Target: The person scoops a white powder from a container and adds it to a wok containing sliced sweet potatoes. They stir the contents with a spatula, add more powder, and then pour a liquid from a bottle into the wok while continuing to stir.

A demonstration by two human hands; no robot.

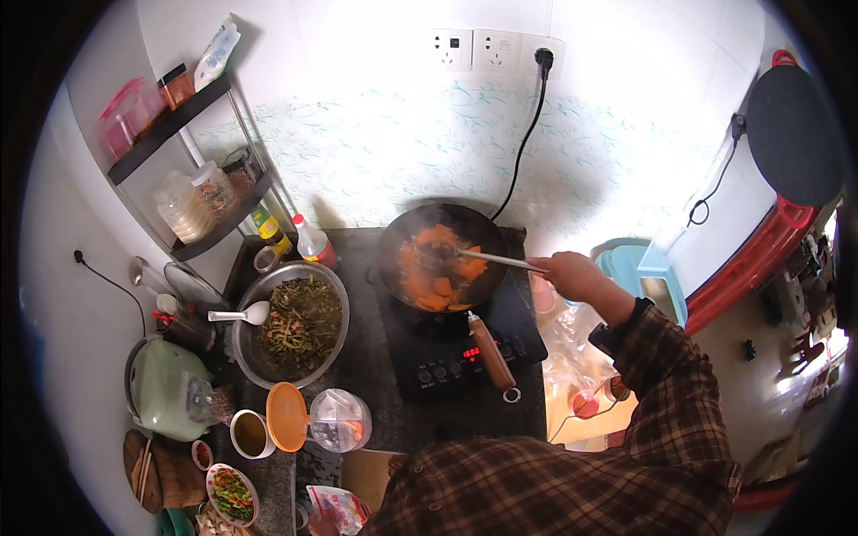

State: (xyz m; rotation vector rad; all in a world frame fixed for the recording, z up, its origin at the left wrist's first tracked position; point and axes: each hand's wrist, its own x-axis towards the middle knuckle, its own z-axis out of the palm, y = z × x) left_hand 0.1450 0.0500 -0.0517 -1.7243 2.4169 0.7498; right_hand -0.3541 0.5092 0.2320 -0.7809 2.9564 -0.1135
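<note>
My right hand (571, 273) grips the pale handle of a long cooking utensil (497, 258). Its far end is down among orange pieces of food (439, 295) in a dark wok (496, 231). Steam blurs the food, and the utensil's head is partly hidden. The wok sits on a black induction cooker (436, 365) with a lit red display, its brown handle (493, 352) pointing towards me. At the bottom edge, my left hand (324, 526) is mostly cut off; its fingers are on a red and white printed packet (338, 506).
Left of the cooker, a metal basin (241, 348) holds cooked greens and a white spoon (251, 313). Nearer stand an open seasoning box (340, 422), a cup of brown liquid (251, 435) and a bowl of chopped vegetables (231, 496). A black power cord (523, 147) runs behind the wok.
</note>
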